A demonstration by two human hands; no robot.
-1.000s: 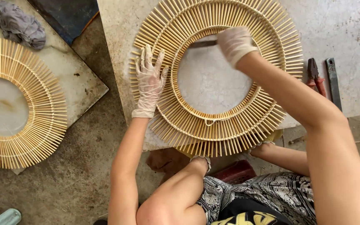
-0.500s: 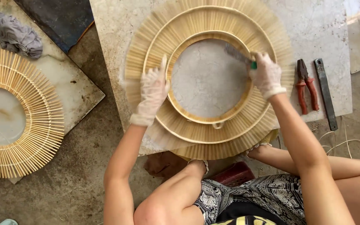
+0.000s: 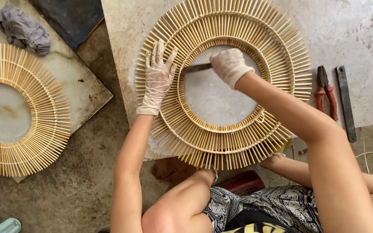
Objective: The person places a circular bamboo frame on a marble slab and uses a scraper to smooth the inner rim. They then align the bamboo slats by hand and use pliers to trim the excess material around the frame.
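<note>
Round bamboo-stick frame [image 3: 225, 82] flat on stone slab w/ dark blade tool [image 3: 196, 67] crossing its inner ring.

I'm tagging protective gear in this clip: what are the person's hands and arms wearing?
Both the left hand and the right hand wear thin, pale, off-white disposable gloves, wrinkled and ending at the wrists. Above the cuffs both forearms are bare: no sleeves, watch or bands show.

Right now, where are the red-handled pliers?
In the head view, the red-handled pliers lie on the stone slab at the right, between the bamboo ring frame and a flat dark metal bar, untouched by either hand.
</note>
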